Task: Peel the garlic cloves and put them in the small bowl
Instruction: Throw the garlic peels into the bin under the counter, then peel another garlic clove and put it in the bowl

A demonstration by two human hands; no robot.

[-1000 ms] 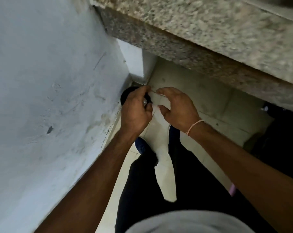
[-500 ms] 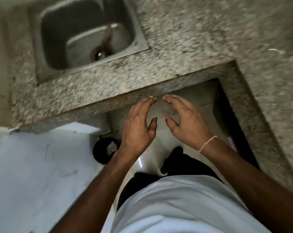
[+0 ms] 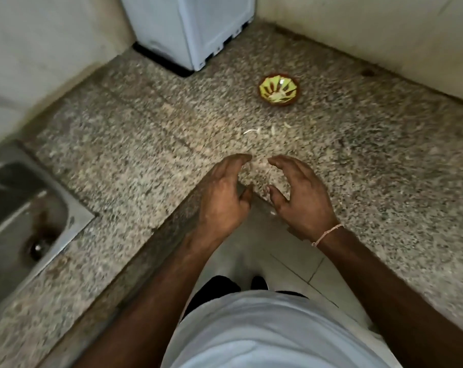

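Observation:
A small green-and-brown bowl (image 3: 278,89) stands on the speckled granite counter (image 3: 150,144), far from me, with pale garlic pieces inside. A few white scraps of garlic skin (image 3: 251,131) lie on the counter between the bowl and my hands. My left hand (image 3: 222,197) and my right hand (image 3: 299,200) hover side by side over the counter's inner corner, fingers loosely curved toward each other. Neither hand holds anything.
A steel sink (image 3: 20,208) is set in the counter at the left. A white appliance (image 3: 190,30) stands at the back against the wall. The counter wraps round me in an L; tiled floor (image 3: 278,251) and my feet show below.
My view swung from the floor by the wall up to the counter. My hands, which pinched a thin skin over a dark bin, let it go and rose over the counter's corner.

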